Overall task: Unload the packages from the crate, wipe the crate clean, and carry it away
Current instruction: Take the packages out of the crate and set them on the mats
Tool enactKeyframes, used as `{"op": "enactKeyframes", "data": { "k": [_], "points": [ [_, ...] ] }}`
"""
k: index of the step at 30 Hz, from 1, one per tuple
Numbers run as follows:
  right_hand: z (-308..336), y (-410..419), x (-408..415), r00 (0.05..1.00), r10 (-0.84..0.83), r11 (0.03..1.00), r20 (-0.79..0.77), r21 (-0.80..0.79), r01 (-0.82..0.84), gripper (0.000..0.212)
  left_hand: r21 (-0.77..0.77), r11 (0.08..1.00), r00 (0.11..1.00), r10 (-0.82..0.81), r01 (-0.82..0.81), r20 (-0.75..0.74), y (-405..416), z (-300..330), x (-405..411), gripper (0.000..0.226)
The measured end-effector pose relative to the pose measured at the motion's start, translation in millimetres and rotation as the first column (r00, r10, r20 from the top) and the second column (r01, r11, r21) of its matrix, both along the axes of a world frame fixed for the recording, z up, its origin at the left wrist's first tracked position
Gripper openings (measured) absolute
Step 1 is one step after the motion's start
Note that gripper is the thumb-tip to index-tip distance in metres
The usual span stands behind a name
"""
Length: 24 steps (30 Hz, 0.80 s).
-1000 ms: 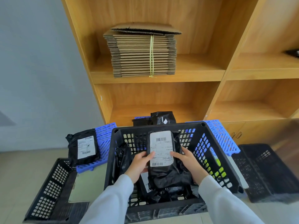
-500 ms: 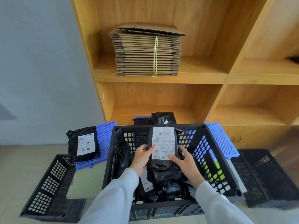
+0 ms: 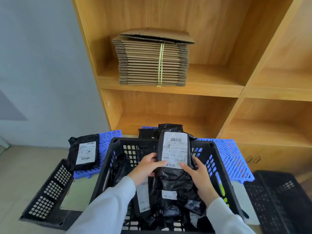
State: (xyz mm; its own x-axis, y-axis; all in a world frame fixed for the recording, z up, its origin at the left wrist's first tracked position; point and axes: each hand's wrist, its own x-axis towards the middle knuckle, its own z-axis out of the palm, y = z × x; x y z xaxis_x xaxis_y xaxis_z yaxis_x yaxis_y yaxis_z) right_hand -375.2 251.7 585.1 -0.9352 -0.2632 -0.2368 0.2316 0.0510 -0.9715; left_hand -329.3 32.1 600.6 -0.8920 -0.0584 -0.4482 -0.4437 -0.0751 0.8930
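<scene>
Gripped labelled black package (image 3: 174,156) with left hand (image 3: 148,168) and right hand (image 3: 198,176), above black crate (image 3: 217,169).

crate (image 3: 217,159): black, grid-perforated walls
package (image 3: 174,166): glossy black, white barcoded label
pallet (image 3: 228,156): blue lattice
cardboard stack (image 3: 152,65): brown, yellow-green string
shelving (image 3: 219,48): honey wood grain
sleeves (image 3: 109,203): pale grey-white
</scene>
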Motion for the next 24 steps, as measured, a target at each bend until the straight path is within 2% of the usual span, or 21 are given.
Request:
{"op": "enactKeyframes", "data": {
  "k": [2,5,10,13,15,21,24],
  "points": [
    [9,2,-12,0.999,0.047,0.999,-0.002,0.009,-0.046,0.047,-0.017,0.999,0.999,-0.033,0.033,-0.003,-5,7,-5,0.047],
    [22,-1,-33,0.991,0.134,0.991,-0.029,0.008,-0.133,0.029,-0.042,0.999,0.999,0.007,-0.009,-0.041,-14,20,-13,0.042],
    [43,-23,-63,0.975,0.217,0.976,-0.041,0.033,-0.215,0.03,-0.065,0.976,0.976,0.203,-0.209,-0.085,-47,39,-20,0.055],
    [49,-44,-77,0.96,0.271,0.962,-0.071,0.043,-0.269,0.019,-0.064,0.946,0.943,0.308,-0.317,-0.126,-77,47,-18,0.057],
    [49,-64,-85,0.949,0.295,0.953,-0.109,0.112,-0.283,0.026,-0.047,0.928,0.921,0.359,-0.37,-0.152,-100,52,-14,0.054],
    [36,-137,-92,0.908,0.287,0.92,-0.304,0.353,-0.173,0.018,-0.006,0.869,0.856,0.485,-0.494,-0.181,-180,65,0,0.047],
    [34,-181,-87,0.889,0.3,0.891,-0.346,0.435,-0.131,0.017,-0.011,0.847,0.832,0.519,-0.531,-0.195,-223,63,3,0.042]
  ]
}}
